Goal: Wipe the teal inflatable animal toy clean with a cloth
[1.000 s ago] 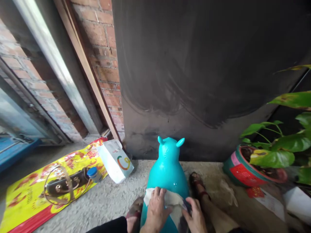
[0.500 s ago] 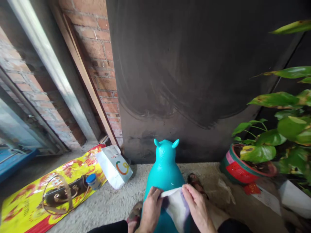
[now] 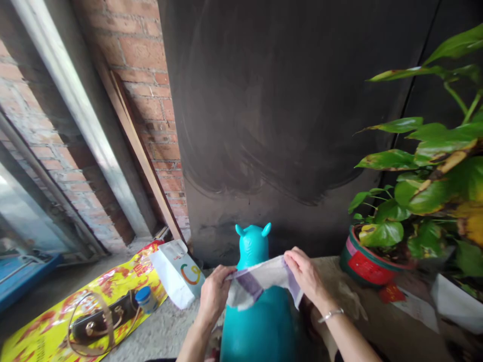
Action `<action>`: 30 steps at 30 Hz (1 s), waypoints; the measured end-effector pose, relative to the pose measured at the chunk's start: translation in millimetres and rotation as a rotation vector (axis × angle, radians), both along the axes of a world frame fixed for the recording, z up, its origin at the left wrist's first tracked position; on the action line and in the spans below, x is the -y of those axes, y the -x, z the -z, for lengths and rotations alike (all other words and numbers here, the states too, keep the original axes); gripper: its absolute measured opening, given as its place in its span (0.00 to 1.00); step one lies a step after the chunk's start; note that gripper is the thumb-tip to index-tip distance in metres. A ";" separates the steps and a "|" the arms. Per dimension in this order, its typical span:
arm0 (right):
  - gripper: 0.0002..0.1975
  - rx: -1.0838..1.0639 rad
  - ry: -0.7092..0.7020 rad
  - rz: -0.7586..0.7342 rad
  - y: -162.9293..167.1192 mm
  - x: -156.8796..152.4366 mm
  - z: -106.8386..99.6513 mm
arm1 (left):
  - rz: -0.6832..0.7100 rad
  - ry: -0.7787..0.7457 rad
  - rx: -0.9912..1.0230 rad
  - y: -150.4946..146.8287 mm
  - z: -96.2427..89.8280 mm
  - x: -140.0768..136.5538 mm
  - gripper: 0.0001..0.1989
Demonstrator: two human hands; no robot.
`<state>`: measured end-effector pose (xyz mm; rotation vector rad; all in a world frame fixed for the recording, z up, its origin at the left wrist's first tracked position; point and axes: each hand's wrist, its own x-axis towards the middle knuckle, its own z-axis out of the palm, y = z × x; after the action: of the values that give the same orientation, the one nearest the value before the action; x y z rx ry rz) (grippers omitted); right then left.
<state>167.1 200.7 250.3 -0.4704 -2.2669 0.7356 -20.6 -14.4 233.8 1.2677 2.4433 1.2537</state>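
A white and purple striped cloth (image 3: 269, 273) is stretched between my two hands, its lower edge hanging loose. My left hand (image 3: 216, 293) pinches one end. At the other end, my right hand (image 3: 303, 271) grips the corner, and a bracelet shows on that wrist. Below and behind the cloth stands a turquoise inflatable animal toy (image 3: 256, 322) with two small ears, its head facing the dark panel. The cloth covers part of its neck; whether it touches the toy I cannot tell.
A dark panel (image 3: 279, 125) rises just ahead. To the left, a yellow plastic sheet (image 3: 49, 329) carries a brown handbag (image 3: 105, 317) and a blue-lidded jar (image 3: 146, 300); a white paper bag (image 3: 173, 276) lies beside it. A potted plant (image 3: 372, 261) stands at right.
Both hands have moved up and forward and farther apart. The cloth, earlier hanging bunched over the toy's back, is now spread wide near its neck.
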 end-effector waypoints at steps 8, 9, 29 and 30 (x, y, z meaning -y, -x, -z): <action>0.19 0.091 -0.137 0.018 -23.6 20.0 24.0 | 0.100 0.328 -0.057 -4.1 -7.7 11.1 0.19; 0.19 0.130 -0.144 0.015 -34.8 30.4 46.6 | 0.110 0.433 -0.021 -10.3 5.6 17.7 0.18; 0.31 0.660 -0.238 0.406 60.4 62.8 239.0 | -0.251 0.765 0.058 -51.5 187.4 -70.1 0.29; 0.31 0.686 -0.236 0.378 68.9 57.4 229.3 | -0.258 0.733 0.070 -45.4 188.0 -74.5 0.30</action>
<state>98.2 143.3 21.0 -1.1286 -2.7117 0.1051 24.8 60.1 45.8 0.7087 2.6694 0.3292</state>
